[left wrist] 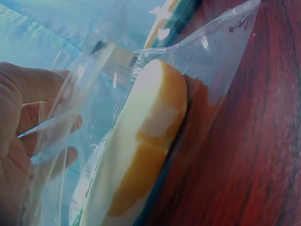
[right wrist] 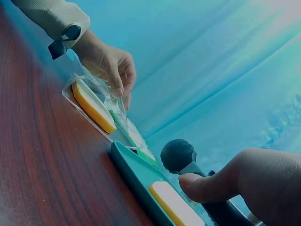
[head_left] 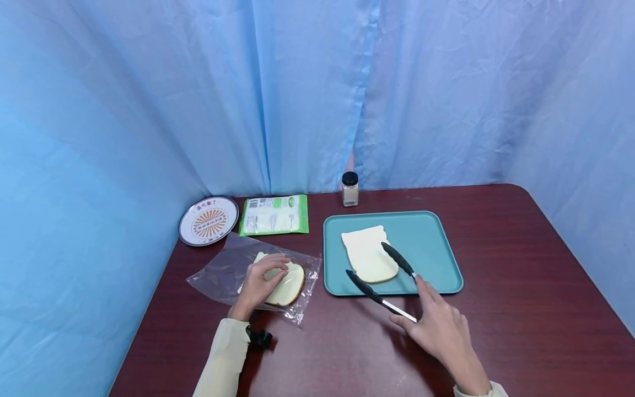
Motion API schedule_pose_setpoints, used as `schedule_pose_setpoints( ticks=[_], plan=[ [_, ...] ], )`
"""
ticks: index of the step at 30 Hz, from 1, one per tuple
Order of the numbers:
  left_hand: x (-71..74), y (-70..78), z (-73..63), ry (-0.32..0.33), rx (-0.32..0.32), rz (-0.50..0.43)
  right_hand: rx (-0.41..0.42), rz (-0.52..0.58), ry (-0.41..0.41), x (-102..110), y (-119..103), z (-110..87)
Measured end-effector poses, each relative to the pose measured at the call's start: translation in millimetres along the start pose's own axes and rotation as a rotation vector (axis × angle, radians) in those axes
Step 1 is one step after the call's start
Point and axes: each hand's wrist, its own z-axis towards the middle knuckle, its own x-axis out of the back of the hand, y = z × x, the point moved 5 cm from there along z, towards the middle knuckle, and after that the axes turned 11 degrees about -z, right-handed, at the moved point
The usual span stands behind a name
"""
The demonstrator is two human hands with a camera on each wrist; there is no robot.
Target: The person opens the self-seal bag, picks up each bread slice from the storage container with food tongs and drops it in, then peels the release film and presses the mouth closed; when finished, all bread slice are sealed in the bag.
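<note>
Tongs (head_left: 366,288), arms wide apart, are held in the right hand (head_left: 441,328), tips above a tray (head_left: 436,253) bearing a bread slice (head_left: 368,253). The left hand (head_left: 260,281) curves over a clear bag (head_left: 220,270) on the counter (head_left: 342,353); I cannot tell whether its grip pinches. A jar (head_left: 350,194) stands beyond.

- Two white bread slices with brown crusts (head_left: 369,256)
- One clear plastic bag (head_left: 218,270)
- One pair of black-tipped metal tongs (head_left: 367,287)
- One rectangular teal tray (head_left: 424,242)
- One round white plate with an orange ray pattern (head_left: 209,221)
- One green-and-white plastic packet (head_left: 274,215)
- One small clear black-lidded jar (head_left: 350,193)
- One dark red-brown wooden desk (head_left: 536,309)
</note>
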Motion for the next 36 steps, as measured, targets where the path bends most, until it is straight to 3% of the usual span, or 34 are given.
schedule_pose_setpoints(
  ticks=[21, 29, 36],
  plan=[
    [-0.9, -1.0, -0.9, -0.022, 0.002, -0.009, -0.164, -0.006, -0.146, -3.0, 10.8, -17.8],
    [-1.6, 0.8, 0.3, -0.019, -0.022, -0.018, -0.203, -0.034, -0.217, 1.3, 2.8, -20.5],
    [-1.6, 1.1, -0.5, -0.016, -0.024, -0.013, -0.216, -0.056, -0.220, 7.9, -13.4, -19.6]
  ],
)
